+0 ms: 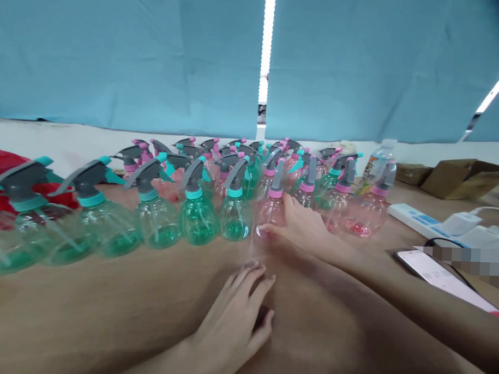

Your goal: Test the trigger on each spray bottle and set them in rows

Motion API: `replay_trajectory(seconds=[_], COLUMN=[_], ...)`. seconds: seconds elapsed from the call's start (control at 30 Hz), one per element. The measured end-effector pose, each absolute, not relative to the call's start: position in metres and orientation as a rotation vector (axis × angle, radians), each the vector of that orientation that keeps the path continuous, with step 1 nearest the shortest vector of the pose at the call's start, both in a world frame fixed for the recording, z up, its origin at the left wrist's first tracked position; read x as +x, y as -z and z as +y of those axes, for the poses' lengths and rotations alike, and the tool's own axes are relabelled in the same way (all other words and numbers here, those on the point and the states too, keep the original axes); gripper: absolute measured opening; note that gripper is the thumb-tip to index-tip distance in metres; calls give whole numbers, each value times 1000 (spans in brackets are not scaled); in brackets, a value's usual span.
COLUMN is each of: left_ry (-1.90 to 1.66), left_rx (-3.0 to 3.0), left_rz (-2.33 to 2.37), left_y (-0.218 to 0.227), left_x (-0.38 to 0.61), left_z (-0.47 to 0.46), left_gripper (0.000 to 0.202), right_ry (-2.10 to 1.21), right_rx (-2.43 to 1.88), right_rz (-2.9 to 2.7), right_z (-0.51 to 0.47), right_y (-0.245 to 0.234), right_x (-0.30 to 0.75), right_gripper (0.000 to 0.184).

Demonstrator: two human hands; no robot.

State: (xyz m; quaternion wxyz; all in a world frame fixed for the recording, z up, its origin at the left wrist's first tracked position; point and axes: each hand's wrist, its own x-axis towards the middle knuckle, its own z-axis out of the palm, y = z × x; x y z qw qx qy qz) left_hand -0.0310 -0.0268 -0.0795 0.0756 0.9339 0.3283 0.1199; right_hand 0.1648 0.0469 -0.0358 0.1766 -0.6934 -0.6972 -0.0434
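Note:
Rows of spray bottles stand upright on a brown table [106,307]. My right hand [303,224] reaches in from the right, thumb and fingers wrapped around the lower body of a pink spray bottle [269,209] with a grey trigger head. Just left of it stands a green spray bottle [234,216], and to its right is another pink spray bottle [307,194]. My left hand [237,312] rests on the table in front of the bottles, fingers apart and holding nothing.
More green spray bottles [119,231] run to the left edge, near red plastic [4,165]. At right are a clear drink bottle [379,159], a power strip [416,221] with chargers, a phone [443,275] and a cardboard box [458,178]. A blue curtain [115,57] hangs behind.

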Motion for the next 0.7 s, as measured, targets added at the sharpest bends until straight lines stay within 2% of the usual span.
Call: replay_trajectory(seconds=[0.27,0.53,0.6,0.7], left_ry=[-349,-362,-363,-351], left_rx=[2798,2818,2830,2843], left_rz=[980,1000,1012,1019], left_y=[79,80,82,82], left_x=[-31,-30,-29,-25], left_z=[-26,-21,-19,-14], left_gripper=[46,45,44,40], right_ry=[124,93,108,139], right_rx=[-1975,-1901,-1836,-1741], right_rz=[-1968,-1951,-1932,-1873], right_z=[57,43,32,19], right_y=[38,38,36,33], right_x=[163,167,178,204], right_gripper=[63,87,81,53])
